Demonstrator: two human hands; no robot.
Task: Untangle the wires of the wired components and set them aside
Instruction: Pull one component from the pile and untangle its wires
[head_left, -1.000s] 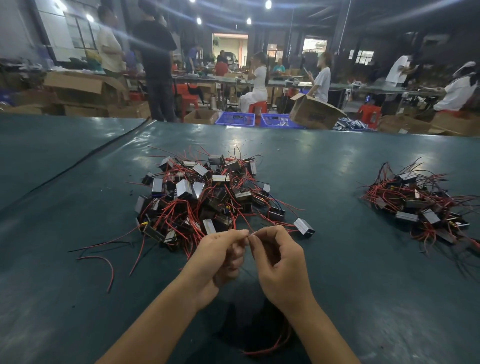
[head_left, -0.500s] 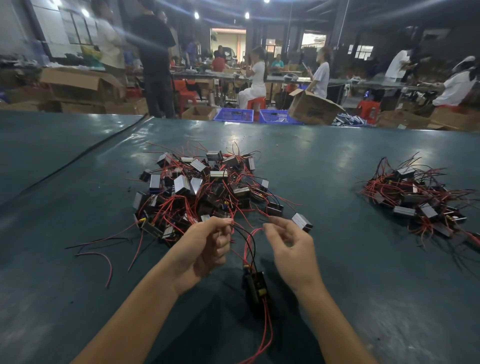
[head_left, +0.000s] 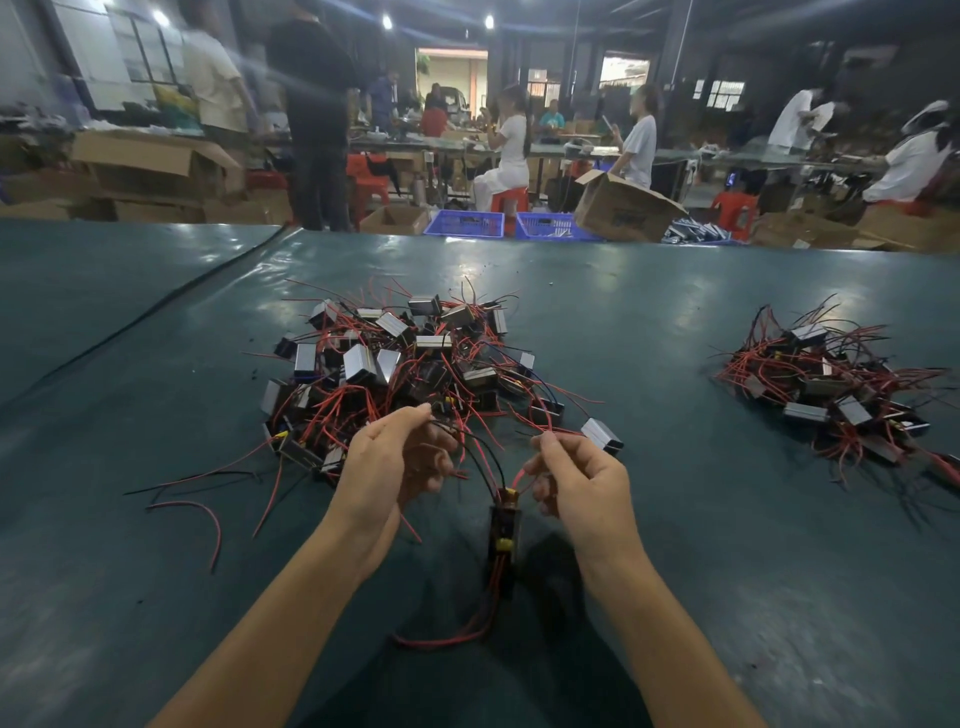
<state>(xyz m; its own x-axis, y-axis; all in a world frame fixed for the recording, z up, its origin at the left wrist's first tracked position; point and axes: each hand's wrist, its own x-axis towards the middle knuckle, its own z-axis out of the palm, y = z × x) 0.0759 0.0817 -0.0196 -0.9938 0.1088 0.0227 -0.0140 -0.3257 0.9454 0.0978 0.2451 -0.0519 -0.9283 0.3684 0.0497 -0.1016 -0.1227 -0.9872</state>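
Component (head_left: 505, 525) hangs mid-untangle | left hand (head_left: 387, 465) pinches black lead, right hand (head_left: 579, 475) red lead | next, I judge: spread leads, set on right pile (head_left: 831, 384)

Two bare arms reach from the near edge toward the far side, one on each side. The left hand (head_left: 387, 460) is held up with its back turned to the left and its fingers curled in, thumb and first finger pinched together at the top. The right hand (head_left: 582, 478) is just across from it, near but not touching. Its fingers are curled too, and its thumb and first finger pinch together at the far tip. Both wrists are bent a little.
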